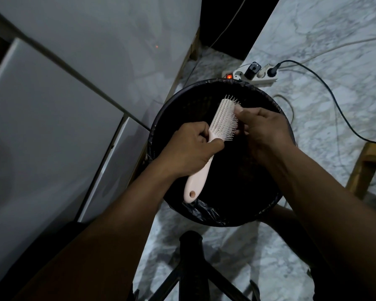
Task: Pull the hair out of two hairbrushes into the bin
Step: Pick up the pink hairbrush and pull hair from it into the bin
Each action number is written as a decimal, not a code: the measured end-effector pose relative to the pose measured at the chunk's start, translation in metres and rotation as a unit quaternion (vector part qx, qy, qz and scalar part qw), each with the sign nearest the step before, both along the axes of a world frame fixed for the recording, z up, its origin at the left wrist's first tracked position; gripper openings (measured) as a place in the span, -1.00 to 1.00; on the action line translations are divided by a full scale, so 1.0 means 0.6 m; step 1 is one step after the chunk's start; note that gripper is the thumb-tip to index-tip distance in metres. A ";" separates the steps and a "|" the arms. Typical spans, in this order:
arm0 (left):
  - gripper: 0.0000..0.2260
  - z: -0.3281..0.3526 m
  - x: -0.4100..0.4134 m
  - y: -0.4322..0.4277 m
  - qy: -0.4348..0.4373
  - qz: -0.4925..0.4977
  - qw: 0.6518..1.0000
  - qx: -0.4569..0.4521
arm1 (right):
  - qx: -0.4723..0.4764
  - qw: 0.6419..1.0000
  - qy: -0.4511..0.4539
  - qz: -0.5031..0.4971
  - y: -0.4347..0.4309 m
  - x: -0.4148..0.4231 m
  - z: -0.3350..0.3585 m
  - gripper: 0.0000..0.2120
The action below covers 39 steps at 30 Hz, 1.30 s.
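A pale pink hairbrush (220, 118) is held over the round black bin (161, 118), which is lined with a black bag. My left hand (189, 148) grips the brush at the neck, with the handle sticking out below toward me and the bristles facing right. My right hand (263, 129) is at the bristles, fingers pinched against the head of the brush. Any hair between the fingers is too dark to make out. Only one hairbrush is in view.
A white cabinet (52, 105) stands to the left of the bin. Behind the bin lies a power strip (248, 76) with plugs and cables across the marble floor. A wooden leg (363, 170) is at the right, and a black stand (191, 257) is near me.
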<state>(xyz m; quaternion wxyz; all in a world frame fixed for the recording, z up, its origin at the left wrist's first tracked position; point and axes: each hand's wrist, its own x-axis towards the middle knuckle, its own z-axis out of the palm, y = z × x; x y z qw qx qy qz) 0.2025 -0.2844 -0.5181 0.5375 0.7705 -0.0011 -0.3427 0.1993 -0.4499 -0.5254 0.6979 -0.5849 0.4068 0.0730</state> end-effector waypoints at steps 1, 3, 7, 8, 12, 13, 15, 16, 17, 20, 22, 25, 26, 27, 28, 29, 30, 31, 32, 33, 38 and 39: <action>-0.76 0.001 0.000 0.000 0.003 0.000 1.000 -0.003 | 0.006 1.000 0.001 -0.012 -0.001 0.001 0.000 -0.85; -0.76 0.003 0.002 0.000 0.002 0.004 1.000 -0.007 | 0.052 0.997 0.007 -0.054 -0.002 0.009 -0.003 -0.81; -0.80 0.006 0.004 0.001 0.000 0.020 1.000 -0.011 | 0.113 0.987 0.098 -0.058 -0.010 0.015 0.006 -0.60; -0.79 0.004 0.003 0.001 0.000 0.020 1.000 -0.012 | 0.077 0.989 0.125 0.000 -0.011 0.012 0.010 -0.51; -0.75 0.007 0.003 0.000 0.015 0.009 1.000 -0.021 | -0.074 0.980 0.093 0.162 0.007 0.001 0.026 -0.42; -0.76 0.008 0.004 0.000 0.021 0.011 0.999 -0.026 | -0.085 0.981 0.072 0.160 0.009 0.001 0.029 -0.44; -0.80 0.013 0.005 0.000 0.028 0.018 0.999 -0.037 | -0.090 0.983 0.037 0.155 0.009 0.003 0.029 -0.46; -0.81 0.015 0.006 0.000 0.029 0.021 0.999 -0.041 | -0.084 0.984 0.031 0.152 0.007 0.002 0.029 -0.48; -0.83 0.018 0.007 -0.001 0.030 0.025 0.998 -0.046 | -0.062 0.987 0.029 0.145 0.006 0.002 0.028 -0.50; -0.78 0.025 0.010 -0.003 0.045 0.061 0.994 -0.078 | 0.115 0.990 0.017 0.077 0.006 0.004 0.023 -0.58; -0.67 0.029 0.013 -0.003 0.061 0.086 0.990 -0.094 | 0.234 0.972 0.006 0.031 0.006 0.007 0.019 -0.60; -0.66 0.029 0.014 -0.003 0.058 0.103 0.989 -0.092 | 0.269 0.962 0.017 0.030 0.007 0.010 0.023 -0.55; -0.68 0.025 0.013 -0.003 0.053 0.101 0.990 -0.085 | 0.219 0.974 0.025 0.055 0.008 0.010 0.028 -0.52; -0.72 0.023 0.012 -0.002 0.048 0.091 0.992 -0.078 | 0.141 0.985 0.033 0.093 0.008 0.008 0.034 -0.49; -0.75 0.021 0.010 -0.003 0.045 0.079 0.994 -0.069 | 0.060 0.989 0.032 0.129 0.009 0.006 0.038 -0.48; -0.78 0.021 0.008 -0.003 0.042 0.065 0.995 -0.061 | 0.004 0.988 0.023 0.151 0.009 0.004 0.039 -0.49; -0.82 0.020 0.006 -0.003 0.039 0.054 0.996 -0.053 | -0.017 0.987 0.010 0.158 0.009 0.003 0.039 -0.52; -0.84 0.020 0.005 -0.003 0.039 0.048 0.997 -0.051 | -0.009 0.988 0.000 0.155 0.008 0.002 0.037 -0.57; -0.86 0.020 0.005 -0.003 0.041 0.048 0.997 -0.052 | 0.011 0.989 -0.006 0.149 0.007 0.003 0.035 -0.61; -0.86 0.021 0.005 -0.003 0.046 0.055 0.996 -0.058 | 0.035 0.990 -0.009 0.139 0.005 0.003 0.033 -0.63; -0.89 0.033 0.014 -0.004 0.091 0.113 0.984 -0.104 | 0.242 0.968 -0.003 0.066 -0.001 0.007 0.025 -0.60; -0.90 0.034 0.015 -0.004 0.099 0.120 0.982 -0.108 | 0.278 0.958 -0.005 0.063 -0.001 0.007 0.027 -0.60</action>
